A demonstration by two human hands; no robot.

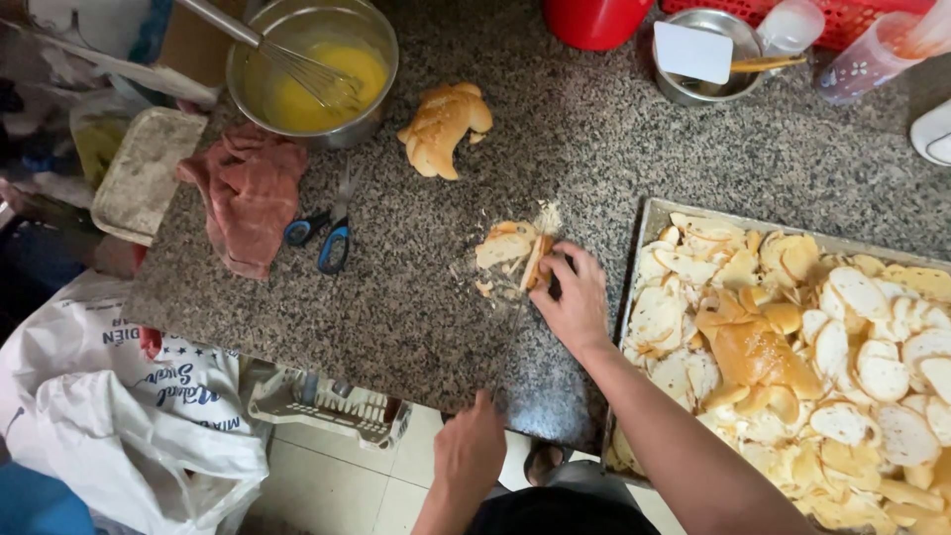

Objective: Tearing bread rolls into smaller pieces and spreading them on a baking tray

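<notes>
Right hand [575,297] touching bread slices [510,248], left hand [471,451] well apart below

Right hand [573,297] reaches in from five o'clock, forearm bare, fingers curled downward with the knuckles toward eleven o'clock. Left hand [470,451] hangs low at six o'clock, loosely closed, back of hand facing up.

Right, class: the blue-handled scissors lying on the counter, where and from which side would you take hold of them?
Grip the scissors by their two blue loops, coming from the near counter edge. The loops point that way, and the blades point away toward the metal bowl; the pink cloth crowds the left.
</notes>
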